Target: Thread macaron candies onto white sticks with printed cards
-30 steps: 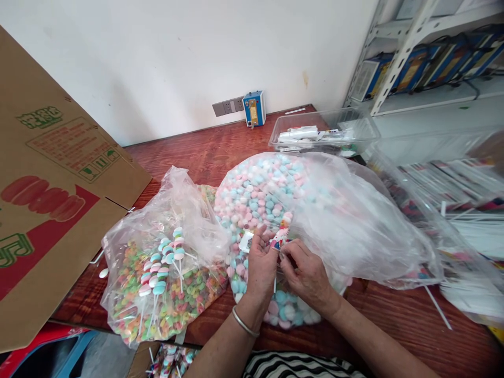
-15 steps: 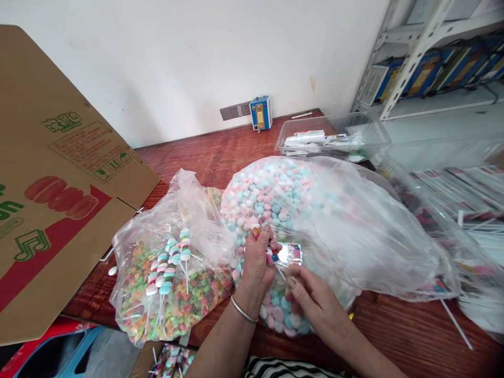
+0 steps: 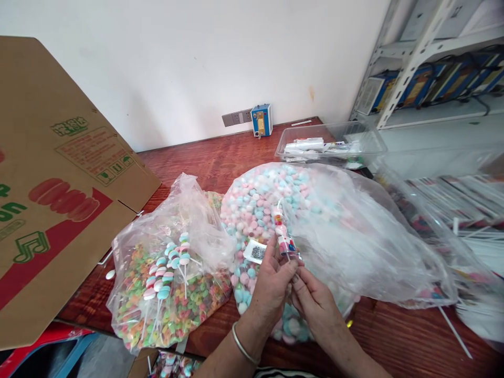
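Note:
A candy lollipop in a clear printed wrapper (image 3: 285, 239) points upward and away over the large bag of pink, blue and white candies (image 3: 258, 197). My left hand (image 3: 273, 281) is closed around its lower end. Close against it, my right hand (image 3: 313, 291) pinches the base of the wrapper and the stick, and the two thumbs nearly meet. A white label with black print (image 3: 255, 252) shows beside my left fingers; I cannot tell what it is attached to. On the left, several unwrapped candy skewers (image 3: 161, 275) lie on a bag of colourful ring-shaped candies (image 3: 197, 310).
A cardboard box (image 3: 79, 184) stands at the left. Behind the candies are a clear plastic tray (image 3: 281, 147) and a small blue device (image 3: 262, 121) against the wall. Packed white sticks (image 3: 472, 247) fill the right side. Wrapped candies (image 3: 173, 365) lie in a box below the table edge.
The wrapped lollipop has turned from lying sideways to pointing upward. My right hand has moved up and left to meet my left hand at the stick. The white label has come into view.

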The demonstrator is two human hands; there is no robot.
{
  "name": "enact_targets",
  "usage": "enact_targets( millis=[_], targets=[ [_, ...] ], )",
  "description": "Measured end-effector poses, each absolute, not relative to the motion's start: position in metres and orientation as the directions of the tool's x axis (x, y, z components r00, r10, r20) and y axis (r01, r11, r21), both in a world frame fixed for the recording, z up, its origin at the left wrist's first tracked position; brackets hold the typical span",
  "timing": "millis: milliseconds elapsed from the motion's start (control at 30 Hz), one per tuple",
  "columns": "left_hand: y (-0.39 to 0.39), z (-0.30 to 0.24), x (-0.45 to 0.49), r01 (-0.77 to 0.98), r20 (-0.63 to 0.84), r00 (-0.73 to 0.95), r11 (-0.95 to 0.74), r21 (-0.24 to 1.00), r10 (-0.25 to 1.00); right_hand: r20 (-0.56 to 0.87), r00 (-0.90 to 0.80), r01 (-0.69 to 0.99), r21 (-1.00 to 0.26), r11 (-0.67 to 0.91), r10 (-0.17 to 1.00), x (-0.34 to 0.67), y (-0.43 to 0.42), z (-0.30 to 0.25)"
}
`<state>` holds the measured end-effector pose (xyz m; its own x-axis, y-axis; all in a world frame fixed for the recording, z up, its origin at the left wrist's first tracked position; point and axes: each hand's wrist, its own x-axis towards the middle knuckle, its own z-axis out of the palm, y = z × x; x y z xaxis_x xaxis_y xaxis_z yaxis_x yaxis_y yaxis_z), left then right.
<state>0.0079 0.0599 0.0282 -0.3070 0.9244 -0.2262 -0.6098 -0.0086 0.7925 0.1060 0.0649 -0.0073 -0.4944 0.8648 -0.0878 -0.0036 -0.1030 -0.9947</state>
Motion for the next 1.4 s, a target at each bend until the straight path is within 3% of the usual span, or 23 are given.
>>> enact_targets(
  millis=[133, 567, 733, 800, 900, 967, 1067, 1167, 1400],
  targets=[
    [0.059, 0.025, 0.009, -0.566, -0.209, -0.346, -0.026, 0.824, 0.915, -0.098, -0.55, -0.034, -0.99, -0.14, 0.83, 0.104, 0.063, -0.004],
    [0.059, 0.034, 0.009, -0.573, -0.254, -0.482, -0.082, 0.815, 0.839, -0.047, -0.622, 0.024, -0.999, -0.041, 0.781, 0.102, 0.056, 0.003],
    [0.055, 0.035, 0.006, -0.534, -0.226, -0.401, -0.026, 0.845, 0.888, -0.044, -0.549, -0.009, -0.998, -0.058, 0.835, 0.102, 0.053, -0.003],
    [0.054, 0.035, 0.006, -0.426, -0.171, -0.447, -0.041, 0.904, 0.878, 0.008, -0.5, 0.008, -1.0, 0.014, 0.866, 0.102, 0.055, -0.005],
    [0.053, 0.036, 0.004, -0.02, 0.067, -0.633, -0.103, 0.994, 0.772, 0.076, -0.436, 0.051, -0.993, 0.108, 0.897, 0.102, 0.059, -0.004],
    [0.053, 0.036, -0.001, 0.302, 0.302, -0.647, -0.129, 0.945, 0.7, 0.096, -0.421, 0.079, -0.987, 0.142, 0.902, 0.102, 0.06, -0.002],
    [0.053, 0.035, -0.01, 0.646, 0.584, -0.476, -0.189, 0.739, 0.657, 0.143, -0.411, 0.111, -0.972, 0.205, 0.9, 0.102, 0.059, 0.004],
    [0.054, 0.035, -0.017, 0.76, 0.694, -0.345, -0.246, 0.602, 0.632, 0.167, -0.409, 0.134, -0.962, 0.24, 0.897, 0.101, 0.058, 0.011],
    [0.052, 0.035, -0.015, 0.805, 0.697, -0.257, -0.251, 0.537, 0.669, 0.086, -0.435, 0.072, -0.989, 0.129, 0.896, 0.1, 0.06, 0.013]
  ],
)
